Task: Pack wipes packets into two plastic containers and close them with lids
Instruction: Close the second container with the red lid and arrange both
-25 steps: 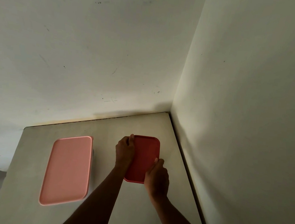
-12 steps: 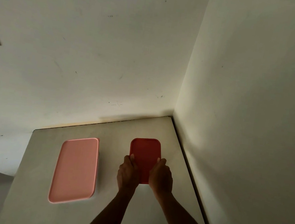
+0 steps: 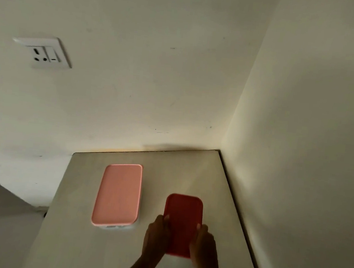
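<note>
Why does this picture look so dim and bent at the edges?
Head view: the light is weak and warm, brightest on the right wall, leaving both hands dark; the left hand and right hand look slightly soft against the dark red rectangular plastic lid; the wide lens tilts the white wall socket.

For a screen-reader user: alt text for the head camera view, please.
Two hands, left hand and right hand, grip the near end of a red-lidded container on a grey table in a wall corner. A larger pink-lidded container sits to its left.
</note>
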Motion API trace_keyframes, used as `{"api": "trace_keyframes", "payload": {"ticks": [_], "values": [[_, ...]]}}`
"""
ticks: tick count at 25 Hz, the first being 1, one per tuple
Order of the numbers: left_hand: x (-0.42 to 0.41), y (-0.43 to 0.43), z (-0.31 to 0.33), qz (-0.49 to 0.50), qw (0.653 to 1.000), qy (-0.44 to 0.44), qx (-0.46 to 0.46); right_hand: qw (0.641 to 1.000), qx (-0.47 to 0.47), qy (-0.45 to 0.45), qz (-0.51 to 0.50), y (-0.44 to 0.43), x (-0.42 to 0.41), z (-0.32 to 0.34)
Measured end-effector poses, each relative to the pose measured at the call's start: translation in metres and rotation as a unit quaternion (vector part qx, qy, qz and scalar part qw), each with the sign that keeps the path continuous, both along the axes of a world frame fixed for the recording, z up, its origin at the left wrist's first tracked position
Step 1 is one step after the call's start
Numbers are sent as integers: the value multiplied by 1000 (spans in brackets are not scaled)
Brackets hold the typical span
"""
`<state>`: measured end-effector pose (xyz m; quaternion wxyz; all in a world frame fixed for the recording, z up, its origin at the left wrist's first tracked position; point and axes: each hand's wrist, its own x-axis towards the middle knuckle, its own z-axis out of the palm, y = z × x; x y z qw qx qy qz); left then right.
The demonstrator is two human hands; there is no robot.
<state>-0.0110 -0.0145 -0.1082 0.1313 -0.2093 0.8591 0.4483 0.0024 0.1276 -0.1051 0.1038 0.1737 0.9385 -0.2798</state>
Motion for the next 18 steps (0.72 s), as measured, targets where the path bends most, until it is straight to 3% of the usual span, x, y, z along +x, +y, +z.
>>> {"api": "trace_keyframes", "payload": {"ticks": [4, 7, 12, 15, 18], "values": [[74, -61, 14, 11, 997, 16, -75, 999, -18, 43, 3, -59, 70, 17], [92, -113, 50, 29, 989, 94, -108, 993, -79, 82, 6, -112, 89, 51], [89, -192, 98, 54, 968, 234, -67, 973, -101, 205, 21, -187, 82, 97], [76, -246, 103, 75, 969, 225, -67, 959, -106, 258, 44, -240, 70, 108], [63, -294, 98, 112, 968, 210, -77, 956, -149, 247, 58, -288, 51, 108]]}}
